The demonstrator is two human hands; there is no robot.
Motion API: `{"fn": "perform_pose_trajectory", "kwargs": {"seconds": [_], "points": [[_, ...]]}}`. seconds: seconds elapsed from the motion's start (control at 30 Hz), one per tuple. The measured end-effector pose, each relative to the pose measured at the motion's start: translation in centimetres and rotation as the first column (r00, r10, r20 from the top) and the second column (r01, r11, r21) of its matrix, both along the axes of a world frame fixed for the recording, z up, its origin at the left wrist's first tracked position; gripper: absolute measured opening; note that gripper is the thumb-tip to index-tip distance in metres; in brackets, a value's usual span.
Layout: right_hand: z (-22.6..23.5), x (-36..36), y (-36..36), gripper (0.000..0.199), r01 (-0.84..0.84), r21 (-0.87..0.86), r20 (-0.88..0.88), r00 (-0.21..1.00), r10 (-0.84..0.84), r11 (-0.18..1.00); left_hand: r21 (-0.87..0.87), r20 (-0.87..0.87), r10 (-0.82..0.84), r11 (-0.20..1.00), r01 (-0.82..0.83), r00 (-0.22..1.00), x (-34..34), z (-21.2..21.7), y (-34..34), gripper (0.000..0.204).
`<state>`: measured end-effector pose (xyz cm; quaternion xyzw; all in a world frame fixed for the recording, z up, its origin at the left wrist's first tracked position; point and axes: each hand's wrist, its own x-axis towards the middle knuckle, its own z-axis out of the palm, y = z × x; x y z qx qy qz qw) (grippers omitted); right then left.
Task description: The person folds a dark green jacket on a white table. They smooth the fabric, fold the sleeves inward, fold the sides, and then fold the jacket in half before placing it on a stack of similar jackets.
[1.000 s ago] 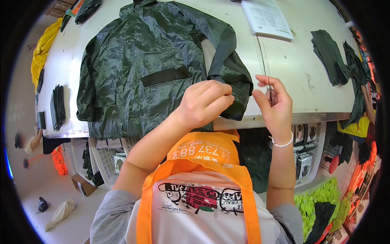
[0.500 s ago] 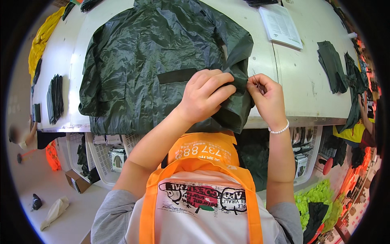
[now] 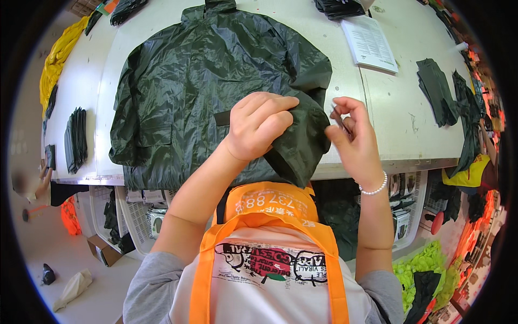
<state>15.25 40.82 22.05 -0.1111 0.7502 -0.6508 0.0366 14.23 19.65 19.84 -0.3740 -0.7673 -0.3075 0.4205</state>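
A dark green rain jacket [image 3: 205, 81] lies spread on the white table [image 3: 388, 135], hood at the far side. My left hand [image 3: 259, 127] is closed on the jacket's near sleeve [image 3: 302, 140], bunching its end and lifting it over the table's front edge. My right hand [image 3: 350, 135] hovers just right of that sleeve end. Its fingertips pinch a small thin dark thing [image 3: 338, 116], too small to identify. A bead bracelet circles my right wrist.
A printed white sheet [image 3: 369, 43] and folded dark pieces [image 3: 431, 89] lie at the right. A black stack [image 3: 75, 137] and a yellow garment [image 3: 56, 56] sit at the left. Bins [image 3: 135, 221] stand under the table. Another person's hand [image 3: 43, 178] shows at the left edge.
My left hand has pulled the sleeve end nearer the table's front edge. My right hand came in to the sleeve, then drew slightly back to its right.
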Motion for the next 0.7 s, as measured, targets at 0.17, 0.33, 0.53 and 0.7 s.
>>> {"fn": "perform_pose_trajectory", "kwargs": {"seconds": [0.17, 0.33, 0.53, 0.7], "points": [[1.8, -0.2, 0.3, 0.016, -0.085, 0.139, -0.003, 0.996, 0.086, 0.987, -0.08, -0.004, 0.012, 0.997, -0.012, 1.0, 0.1, 1.2, 0.4, 0.034], [1.9, -0.1, 0.1, 0.013, -0.075, 0.159, 0.019, 0.997, 0.073, 0.984, -0.082, -0.035, 0.054, 0.995, -0.057, 0.998, 0.2, 0.6, 1.2, 0.03], [1.8, -0.3, -0.2, 0.012, -0.071, 0.138, -0.01, 0.997, 0.073, 0.988, -0.043, -0.069, 0.064, 0.997, -0.067, 0.996, 0.0, 0.1, 1.8, 0.029], [1.3, -0.3, -0.3, 0.012, -0.019, 0.109, -0.046, 0.999, 0.024, 0.994, -0.042, -0.033, 0.066, 0.997, -0.067, 0.997, 0.1, -0.1, 1.8, 0.028]]}}
